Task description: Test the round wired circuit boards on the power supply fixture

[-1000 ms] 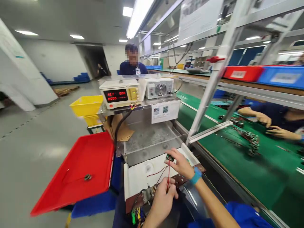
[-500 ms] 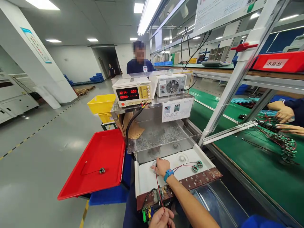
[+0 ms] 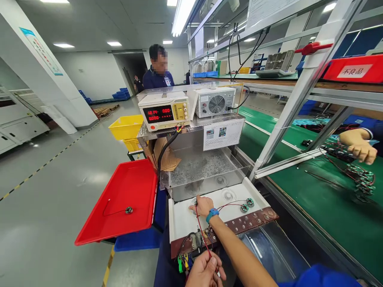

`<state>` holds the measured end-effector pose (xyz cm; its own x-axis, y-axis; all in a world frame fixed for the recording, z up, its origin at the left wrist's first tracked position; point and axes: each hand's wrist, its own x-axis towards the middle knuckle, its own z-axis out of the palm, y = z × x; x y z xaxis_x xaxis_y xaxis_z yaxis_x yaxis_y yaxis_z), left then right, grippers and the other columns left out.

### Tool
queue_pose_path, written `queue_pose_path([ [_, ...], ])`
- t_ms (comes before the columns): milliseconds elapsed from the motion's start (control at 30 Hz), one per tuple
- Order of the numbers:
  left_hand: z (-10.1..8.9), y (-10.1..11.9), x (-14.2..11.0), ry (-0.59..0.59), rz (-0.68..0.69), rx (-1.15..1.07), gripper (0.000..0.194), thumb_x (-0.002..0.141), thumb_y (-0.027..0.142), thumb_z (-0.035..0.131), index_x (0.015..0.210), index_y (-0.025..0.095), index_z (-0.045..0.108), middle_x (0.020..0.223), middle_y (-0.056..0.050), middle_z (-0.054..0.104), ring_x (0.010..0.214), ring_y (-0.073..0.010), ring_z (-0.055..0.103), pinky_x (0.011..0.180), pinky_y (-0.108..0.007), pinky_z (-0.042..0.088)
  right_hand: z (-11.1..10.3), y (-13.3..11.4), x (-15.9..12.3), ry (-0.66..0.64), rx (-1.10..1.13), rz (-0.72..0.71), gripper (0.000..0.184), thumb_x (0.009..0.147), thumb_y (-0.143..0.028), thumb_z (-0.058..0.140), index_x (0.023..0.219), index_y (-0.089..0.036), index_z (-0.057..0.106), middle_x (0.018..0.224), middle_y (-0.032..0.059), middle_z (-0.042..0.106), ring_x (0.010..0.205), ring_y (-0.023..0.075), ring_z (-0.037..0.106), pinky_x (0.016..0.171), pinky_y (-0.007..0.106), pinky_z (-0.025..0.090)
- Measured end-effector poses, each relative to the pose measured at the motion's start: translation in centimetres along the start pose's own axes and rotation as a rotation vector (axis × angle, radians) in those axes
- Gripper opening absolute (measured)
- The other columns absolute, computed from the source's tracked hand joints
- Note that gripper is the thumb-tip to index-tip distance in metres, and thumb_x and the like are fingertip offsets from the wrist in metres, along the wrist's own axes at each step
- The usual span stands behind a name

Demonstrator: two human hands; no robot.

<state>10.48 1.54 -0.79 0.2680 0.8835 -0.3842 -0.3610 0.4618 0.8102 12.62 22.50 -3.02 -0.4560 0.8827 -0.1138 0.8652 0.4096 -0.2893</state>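
Observation:
My right hand [image 3: 204, 206], with a blue band at the wrist, reaches over the white tray [image 3: 182, 223]. Its fingers are closed on a small dark part, mostly hidden, from which a thin red-and-black wire lead [image 3: 201, 228] runs down. My left hand [image 3: 206, 269] pinches the lower end of that lead below the brown terminal strip [image 3: 239, 226]. Right of my right wrist, two round green coil boards [image 3: 244, 207] with their own leads lie in the white tray. Green and yellow clips [image 3: 180, 264] hang just left of my left hand.
A red tray [image 3: 119, 223] at left holds one coil board [image 3: 128, 210]. Ahead stand a power supply [image 3: 166, 113] and a clear guard [image 3: 209, 183]. On the green bench [image 3: 323, 215] at right are coil boards [image 3: 360, 175] and a co-worker's hand [image 3: 359, 145]. Another person stands behind the power supply.
My left hand has come up slightly with the lead. My right hand stays in about the same place. The person behind has turned aside, and the co-worker's hands at right have shifted.

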Motion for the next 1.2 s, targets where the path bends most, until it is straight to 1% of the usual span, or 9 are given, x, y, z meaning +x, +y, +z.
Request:
queue_pose_path([
  [133,-0.2,0.9,-0.4,0.025,0.101,0.025,0.049,0.072,0.062,0.069,0.085,0.017,0.053,0.077,-0.003,0.065,0.050,-0.0083,0.057,0.048,-0.020,0.040,0.5,1.0,-0.3,-0.066,0.052,-0.035,0.049,0.079,-0.057,0.061,0.111,-0.019,0.060,0.098,0.0117,0.072,0.092,0.0271,0.067,0.073,0.031,0.043],
  [233,-0.5,2.0,-0.6,0.086,0.145,0.076,0.047,0.072,0.060,0.069,0.084,0.016,0.056,0.070,-0.003,0.064,0.053,-0.0102,0.057,0.053,-0.023,0.044,0.7,1.5,-0.4,-0.087,0.060,-0.047,0.040,0.082,-0.044,0.059,0.113,-0.018,0.058,0.101,0.0128,0.071,0.094,0.0256,0.067,0.074,0.030,0.042],
  [367,-0.9,4.5,0.0,0.264,0.176,0.166,0.047,0.073,0.059,0.068,0.087,0.015,0.059,0.059,0.000,0.061,0.052,-0.0119,0.055,0.054,-0.024,0.043,0.7,1.7,-0.4,-0.084,0.084,-0.030,0.039,0.083,-0.040,0.057,0.114,-0.016,0.058,0.104,0.0142,0.070,0.096,0.0261,0.066,0.075,0.030,0.042],
  [467,-1.6,6.7,1.5,0.419,0.276,0.325,0.039,0.072,0.051,0.068,0.086,0.015,0.063,0.065,-0.001,0.064,0.061,-0.0142,0.057,0.059,-0.025,0.044,0.7,1.7,-0.3,-0.086,0.112,-0.019,0.039,0.082,-0.039,0.057,0.114,-0.018,0.059,0.103,0.0123,0.071,0.096,0.0254,0.066,0.074,0.030,0.041],
  [567,-2.7,7.8,3.7,0.513,0.334,0.551,0.029,0.071,0.041,0.065,0.085,0.015,0.067,0.075,-0.004,0.069,0.071,-0.0184,0.061,0.067,-0.028,0.046,0.7,1.7,-0.2,-0.095,0.135,0.004,0.038,0.081,-0.038,0.057,0.114,-0.019,0.059,0.103,0.0108,0.071,0.096,0.0240,0.066,0.073,0.028,0.040],
  [667,-3.7,7.5,5.7,0.505,0.319,0.745,0.023,0.073,0.034,0.058,0.083,0.016,0.070,0.076,-0.005,0.071,0.073,-0.0202,0.063,0.069,-0.030,0.045,0.5,1.7,-0.3,-0.102,0.142,0.023,0.036,0.081,-0.037,0.057,0.112,-0.019,0.058,0.102,0.0105,0.071,0.094,0.0234,0.066,0.070,0.027,0.039],
  [733,-4.1,6.9,6.7,0.477,0.318,0.799,0.020,0.073,0.030,0.057,0.081,0.017,0.070,0.074,-0.003,0.072,0.073,-0.0199,0.063,0.072,-0.030,0.045,0.2,1.7,-0.4,-0.108,0.138,0.017,0.036,0.080,-0.037,0.058,0.110,-0.019,0.058,0.100,0.0106,0.071,0.093,0.0236,0.066,0.069,0.027,0.039],
  [900,-4.5,5.7,7.6,0.446,0.303,0.822,0.020,0.074,0.029,0.056,0.080,0.017,0.070,0.073,-0.003,0.072,0.072,-0.0195,0.063,0.070,-0.029,0.045,-0.3,1.6,-0.5,-0.103,0.131,0.001,0.036,0.079,-0.038,0.059,0.109,-0.018,0.058,0.097,0.0109,0.071,0.091,0.0247,0.066,0.068,0.028,0.038],
  [1200,-5.0,5.5,8.0,0.420,0.271,0.812,0.022,0.075,0.029,0.054,0.081,0.015,0.069,0.070,-0.003,0.069,0.068,-0.0179,0.061,0.066,-0.027,0.044,0.2,1.7,-0.3,-0.103,0.145,0.009,0.035,0.079,-0.036,0.059,0.110,-0.019,0.058,0.097,0.0097,0.071,0.092,0.0237,0.066,0.070,0.027,0.039],
])
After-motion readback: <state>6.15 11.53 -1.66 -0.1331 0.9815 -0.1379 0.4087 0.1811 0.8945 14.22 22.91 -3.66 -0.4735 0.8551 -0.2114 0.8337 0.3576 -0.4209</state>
